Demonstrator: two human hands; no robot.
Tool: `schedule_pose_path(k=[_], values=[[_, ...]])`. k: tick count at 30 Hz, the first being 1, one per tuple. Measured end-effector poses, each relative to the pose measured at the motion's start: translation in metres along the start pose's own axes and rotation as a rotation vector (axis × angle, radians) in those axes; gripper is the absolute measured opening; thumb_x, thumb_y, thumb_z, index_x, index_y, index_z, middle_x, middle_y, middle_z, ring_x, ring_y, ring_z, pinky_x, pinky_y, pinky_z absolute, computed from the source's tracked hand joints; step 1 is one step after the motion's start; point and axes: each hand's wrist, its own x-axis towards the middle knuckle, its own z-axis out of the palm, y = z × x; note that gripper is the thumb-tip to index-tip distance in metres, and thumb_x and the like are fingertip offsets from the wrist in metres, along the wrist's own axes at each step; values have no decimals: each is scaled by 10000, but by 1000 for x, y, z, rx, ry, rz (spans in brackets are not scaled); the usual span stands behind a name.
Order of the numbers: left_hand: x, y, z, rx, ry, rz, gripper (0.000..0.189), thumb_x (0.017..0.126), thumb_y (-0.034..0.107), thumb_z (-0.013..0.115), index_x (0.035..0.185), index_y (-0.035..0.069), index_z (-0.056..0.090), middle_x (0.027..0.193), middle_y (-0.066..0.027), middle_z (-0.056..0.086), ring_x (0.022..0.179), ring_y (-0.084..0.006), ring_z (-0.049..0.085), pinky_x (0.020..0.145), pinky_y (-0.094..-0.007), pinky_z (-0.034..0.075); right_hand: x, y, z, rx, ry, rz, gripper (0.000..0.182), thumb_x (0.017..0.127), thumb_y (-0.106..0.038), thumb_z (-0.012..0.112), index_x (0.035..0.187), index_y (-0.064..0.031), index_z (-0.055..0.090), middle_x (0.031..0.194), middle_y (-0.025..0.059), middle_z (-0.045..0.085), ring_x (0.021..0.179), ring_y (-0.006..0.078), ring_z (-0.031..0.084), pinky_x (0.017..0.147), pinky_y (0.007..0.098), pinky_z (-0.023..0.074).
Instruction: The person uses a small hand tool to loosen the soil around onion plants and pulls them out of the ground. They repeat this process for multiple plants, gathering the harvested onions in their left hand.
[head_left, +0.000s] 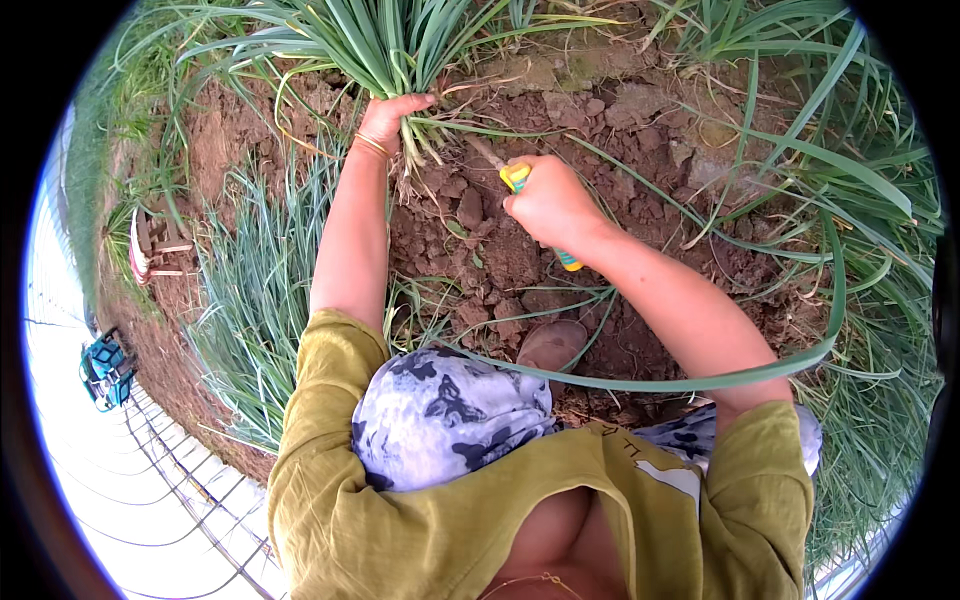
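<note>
My left hand (384, 124) is closed around the lower stalks of a bunch of long flat-leaved green plants (379, 52), probably Chinese chives. The leaves fan out above the fist, while pale stalk ends and thin roots (414, 154) stick out below it, close over the dug soil. My right hand (553, 201) is wrapped around the yellow and teal handle of a hand tool (516, 175). Its narrow metal shank points up and left towards the root ends, a little apart from them; the tip is hard to make out against the soil.
Loose clods of brown soil (510, 255) lie before me, with a shoe (553, 345) on them. Harvested-looking leaves (259, 292) lie in a long heap at left. Leafy plants (862, 300) crowd the right, one long leaf (675, 385) arching across my right arm. Farther left are a small wooden stool (169, 246) and a teal object (107, 371).
</note>
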Motion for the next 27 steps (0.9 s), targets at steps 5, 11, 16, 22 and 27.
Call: schedule_pose_path(k=[5,11,16,22,27], values=[[-4,-26,-5,-151,303,127,284,628,-36,609,908,-19,563,816,-102,586,729,-241,591,670,-364,510,0,47,50,-53,92,-123,451,709,-96,595,1152,-52,525,913,230,608,867,355,597,747,392,470],[-23,-58,-29,-517,347,97,269,598,5,585,861,36,541,805,-80,557,710,-255,564,686,-451,512,30,151,78,133,310,-329,485,710,-114,600,1186,-149,517,868,219,605,802,382,583,694,408,481],[-79,-26,4,-768,188,297,336,631,67,601,962,36,548,899,-91,580,864,-254,560,878,-464,432,-23,118,8,298,198,-233,474,704,-54,632,1163,-4,523,997,156,625,896,208,605,794,288,456],[-41,-26,5,-968,259,174,288,716,180,607,946,13,560,994,-147,587,967,-335,524,909,-499,380,-75,73,14,505,521,-466,520,733,-5,616,1232,-1,469,1046,133,600,878,151,578,774,269,457],[-37,-17,24,-941,175,239,441,797,258,523,1148,-7,503,1186,-184,520,1098,-360,474,987,-521,321,-71,121,19,99,151,-122,516,711,-86,617,1208,-15,498,1084,190,590,1000,281,587,841,334,452]])
